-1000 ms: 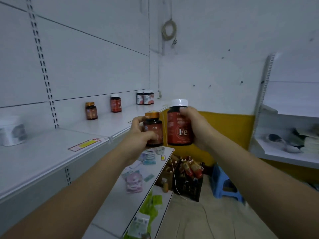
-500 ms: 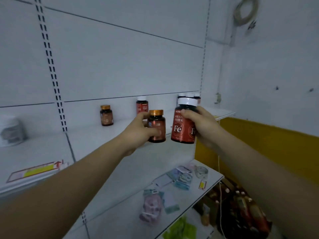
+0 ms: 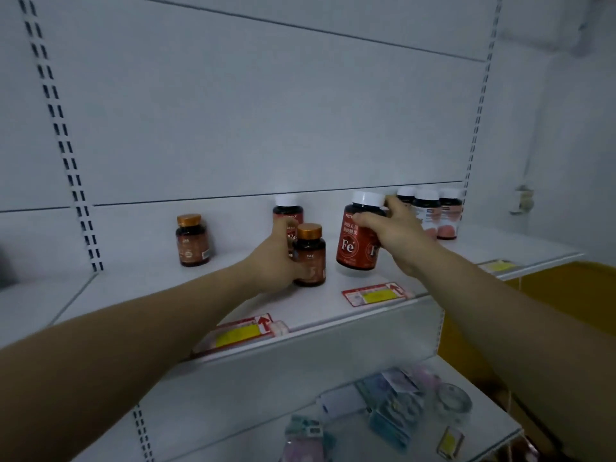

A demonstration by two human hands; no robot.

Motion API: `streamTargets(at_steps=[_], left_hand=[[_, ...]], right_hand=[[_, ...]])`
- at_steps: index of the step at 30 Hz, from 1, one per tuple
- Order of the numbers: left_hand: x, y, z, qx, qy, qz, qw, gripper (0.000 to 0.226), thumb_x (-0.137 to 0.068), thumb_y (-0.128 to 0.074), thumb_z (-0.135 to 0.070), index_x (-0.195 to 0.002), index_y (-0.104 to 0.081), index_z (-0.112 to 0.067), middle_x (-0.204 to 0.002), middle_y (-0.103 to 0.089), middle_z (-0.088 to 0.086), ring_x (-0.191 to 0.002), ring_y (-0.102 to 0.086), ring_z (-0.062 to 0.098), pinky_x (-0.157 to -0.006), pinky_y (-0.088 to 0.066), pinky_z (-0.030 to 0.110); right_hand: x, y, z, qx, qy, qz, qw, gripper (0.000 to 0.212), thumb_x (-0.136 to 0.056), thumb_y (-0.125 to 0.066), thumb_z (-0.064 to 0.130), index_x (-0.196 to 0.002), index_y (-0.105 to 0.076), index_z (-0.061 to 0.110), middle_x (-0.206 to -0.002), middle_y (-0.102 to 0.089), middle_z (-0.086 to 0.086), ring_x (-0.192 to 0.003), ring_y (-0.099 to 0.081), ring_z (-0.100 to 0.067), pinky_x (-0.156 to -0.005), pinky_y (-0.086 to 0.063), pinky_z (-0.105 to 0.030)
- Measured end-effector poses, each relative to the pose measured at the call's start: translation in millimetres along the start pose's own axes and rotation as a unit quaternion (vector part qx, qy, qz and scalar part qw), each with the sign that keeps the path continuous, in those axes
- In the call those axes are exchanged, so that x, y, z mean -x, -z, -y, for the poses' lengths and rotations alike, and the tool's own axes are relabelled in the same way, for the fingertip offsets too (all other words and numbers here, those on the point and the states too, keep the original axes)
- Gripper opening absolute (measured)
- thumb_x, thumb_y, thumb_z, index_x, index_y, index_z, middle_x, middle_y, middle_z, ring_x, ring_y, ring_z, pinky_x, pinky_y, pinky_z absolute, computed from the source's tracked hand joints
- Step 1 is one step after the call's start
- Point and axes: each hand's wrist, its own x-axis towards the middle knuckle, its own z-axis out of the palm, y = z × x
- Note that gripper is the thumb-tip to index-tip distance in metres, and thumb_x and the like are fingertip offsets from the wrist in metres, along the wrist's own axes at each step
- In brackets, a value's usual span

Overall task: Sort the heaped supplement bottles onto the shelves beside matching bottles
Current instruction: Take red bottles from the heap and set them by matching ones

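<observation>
My left hand (image 3: 271, 261) grips a small dark bottle with a gold cap (image 3: 310, 255), its base on or just above the white upper shelf (image 3: 160, 295). My right hand (image 3: 396, 228) holds a red white-capped bottle marked Fe (image 3: 358, 238) tilted just above the shelf. A matching gold-capped bottle (image 3: 192, 240) stands at the left. A matching red white-capped bottle (image 3: 287, 211) stands behind my left hand, partly hidden. Three white-capped bottles with pale labels (image 3: 430, 211) stand at the right, behind my right hand.
Red and yellow price tags (image 3: 375, 294) sit along the shelf's front edge. The lower shelf (image 3: 233, 411) carries packets, small boxes and a roll of clear tape (image 3: 453, 400). A yellow wall band (image 3: 550, 295) lies to the right.
My view has closed in on the upper shelf. Both hands moved forward over it with their bottles, the gold-capped one coming down to the shelf and the Fe bottle close above it.
</observation>
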Motion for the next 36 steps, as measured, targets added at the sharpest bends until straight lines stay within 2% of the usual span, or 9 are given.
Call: streamTargets(at_steps=[4,9,12,18,21,24,30,33,36], left_hand=[[-21,-16,0,-0.012,0.025,-0.024,0.999,0.079,-0.079,-0.073,-0.01,-0.136,-0.023,-0.029,-0.122,-0.049,-0.006,-0.111,-0.052,0.014,-0.094,-0.045,0.03],[-25,-37,-12,-0.026,0.06,-0.101,0.993,0.077,-0.081,-0.07,-0.008,-0.138,-0.022,-0.028,-0.098,-0.046,-0.02,-0.09,-0.054,0.004,-0.081,-0.044,0.022],[-18,-37,-14,-0.068,0.093,-0.139,0.984,0.081,-0.083,-0.068,-0.008,-0.141,-0.018,-0.033,-0.103,-0.048,-0.011,-0.093,-0.057,0.01,-0.077,-0.047,0.022],[15,1,3,-0.148,0.172,-0.219,0.949,0.078,-0.083,-0.066,-0.007,-0.141,-0.022,-0.032,-0.124,-0.045,0.002,-0.104,-0.055,0.019,-0.09,-0.049,0.034],[21,23,12,-0.241,0.167,-0.239,0.926,0.076,-0.081,-0.07,-0.013,-0.142,-0.027,-0.023,-0.131,-0.046,0.005,-0.108,-0.051,0.02,-0.093,-0.042,0.029],[18,43,27,-0.323,0.146,-0.247,0.902,0.078,-0.078,-0.074,-0.017,-0.144,-0.031,-0.02,-0.143,-0.037,0.006,-0.127,-0.041,0.024,-0.103,-0.033,0.031],[-5,81,62,-0.444,0.147,-0.209,0.859,0.084,-0.078,-0.071,-0.037,-0.147,-0.025,-0.026,-0.157,-0.007,0.009,-0.146,0.002,0.025,-0.116,-0.017,0.046],[-19,96,77,-0.46,0.152,-0.199,0.852,0.086,-0.078,-0.069,-0.043,-0.148,-0.023,-0.024,-0.156,-0.01,0.007,-0.146,0.002,0.025,-0.116,-0.017,0.045],[-31,101,88,-0.461,0.135,-0.209,0.852,0.079,-0.079,-0.069,-0.04,-0.144,-0.028,-0.02,-0.149,-0.025,0.006,-0.141,-0.014,0.026,-0.111,-0.026,0.043]], right_hand=[[-41,7,-20,-0.017,0.009,0.065,0.998,0.043,-0.08,-0.073,0.019,-0.118,-0.052,0.02,-0.106,-0.063,0.001,-0.099,-0.062,-0.019,-0.089,-0.051,-0.04],[-67,7,-34,-0.035,0.013,0.161,0.986,0.044,-0.08,-0.073,0.019,-0.117,-0.051,0.023,-0.113,-0.062,-0.002,-0.103,-0.061,-0.021,-0.091,-0.051,-0.04],[-70,6,-38,-0.044,0.019,0.22,0.974,0.044,-0.081,-0.072,0.018,-0.117,-0.049,0.024,-0.114,-0.06,-0.001,-0.104,-0.059,-0.02,-0.089,-0.051,-0.037],[-57,-27,-26,-0.039,0.047,0.327,0.943,0.052,-0.081,-0.073,0.018,-0.125,-0.046,0.024,-0.113,-0.058,0.002,-0.106,-0.058,-0.019,-0.087,-0.051,-0.034],[-53,-47,-21,-0.029,0.069,0.343,0.936,0.063,-0.08,-0.074,0.017,-0.132,-0.04,0.028,-0.118,-0.053,0.002,-0.109,-0.055,-0.019,-0.087,-0.048,-0.032],[-51,-57,-21,-0.02,0.078,0.352,0.932,0.078,-0.08,-0.074,0.015,-0.142,-0.03,0.034,-0.13,-0.044,-0.001,-0.115,-0.051,-0.021,-0.088,-0.045,-0.032],[-50,-61,-26,-0.003,0.087,0.353,0.932,0.066,-0.083,-0.071,0.015,-0.131,-0.034,0.041,-0.126,-0.048,-0.001,-0.113,-0.053,-0.023,-0.09,-0.048,-0.036],[-51,-61,-27,0.007,0.087,0.348,0.934,0.065,-0.083,-0.071,0.014,-0.128,-0.034,0.044,-0.122,-0.05,0.0,-0.109,-0.055,-0.02,-0.09,-0.048,-0.037],[-53,-60,-29,0.01,0.093,0.344,0.935,0.064,-0.083,-0.07,0.011,-0.125,-0.034,0.044,-0.122,-0.051,-0.001,-0.107,-0.055,-0.018,-0.089,-0.048,-0.035]])
